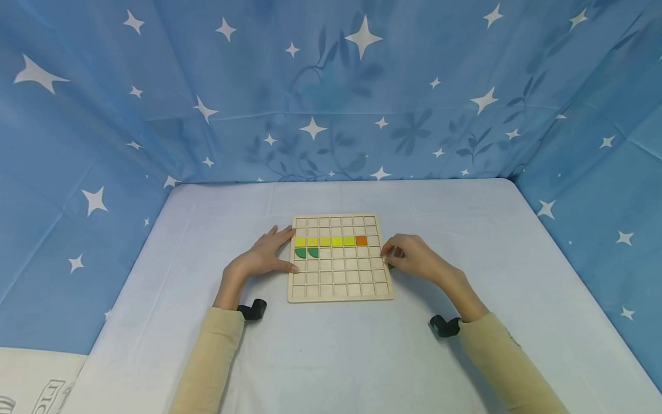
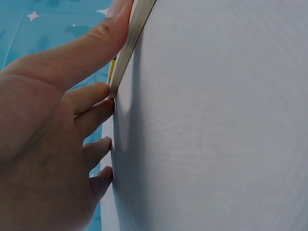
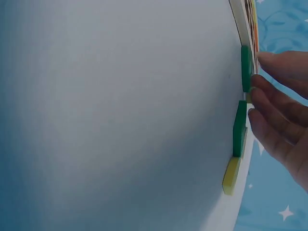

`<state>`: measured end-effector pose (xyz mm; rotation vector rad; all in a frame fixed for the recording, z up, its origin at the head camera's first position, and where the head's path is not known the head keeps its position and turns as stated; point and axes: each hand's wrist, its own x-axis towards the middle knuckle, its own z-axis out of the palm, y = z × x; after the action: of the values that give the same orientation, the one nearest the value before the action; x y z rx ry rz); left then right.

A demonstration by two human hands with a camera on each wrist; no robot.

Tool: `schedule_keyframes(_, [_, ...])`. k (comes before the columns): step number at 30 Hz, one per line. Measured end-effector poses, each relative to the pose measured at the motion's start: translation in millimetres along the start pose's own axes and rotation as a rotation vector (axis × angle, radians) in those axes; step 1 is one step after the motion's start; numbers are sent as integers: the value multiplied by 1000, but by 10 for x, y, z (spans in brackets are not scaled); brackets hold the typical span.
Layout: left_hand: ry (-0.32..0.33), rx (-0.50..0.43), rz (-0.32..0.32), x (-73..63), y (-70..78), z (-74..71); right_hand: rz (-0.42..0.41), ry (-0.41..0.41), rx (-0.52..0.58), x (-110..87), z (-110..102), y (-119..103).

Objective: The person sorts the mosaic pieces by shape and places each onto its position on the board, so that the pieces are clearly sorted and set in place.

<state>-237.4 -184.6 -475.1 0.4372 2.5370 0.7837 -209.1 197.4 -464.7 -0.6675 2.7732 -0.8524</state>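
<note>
A square wooden grid board (image 1: 338, 293) lies flat on the table. Yellow squares (image 1: 324, 241) and one orange square (image 1: 361, 241) fill most of one row; below them, two green quarter-circle pieces (image 1: 300, 253) sit in the leftmost cells. My left hand (image 1: 262, 253) has its fingers spread at the board's left edge, thumb tip on the rim. Bent over the right edge, my right hand (image 1: 416, 257) pinches a green piece (image 3: 246, 68), mostly hidden in the head view. Beneath that hand are another green piece (image 3: 239, 127) and a yellow piece (image 3: 231, 176).
A white cloth covers the table (image 1: 341, 356), with blue star-patterned curtains (image 1: 331, 86) at its back and sides. Black wrist cameras (image 1: 252, 310) are worn at both cuffs. A pale printed cloth (image 1: 36, 379) shows at the lower left.
</note>
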Motion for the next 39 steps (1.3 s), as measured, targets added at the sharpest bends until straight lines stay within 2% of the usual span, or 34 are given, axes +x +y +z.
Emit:
schedule_keyframes(9, [-2,-11,-8,-23,-9,5,70,-75,-33,-45,-30,49])
schedule_keyframes(21, [3,-22,-14,-21,-15,8,131,-114,-38,-20,-12,30])
schedule_keyframes(33, [5,-19,-16,-32,-12,10,92,-84,14,-40,-27,52])
schedule_keyframes(39, [1,-21,-6,-16,-16,4,31,11,14,-19,-67,20])
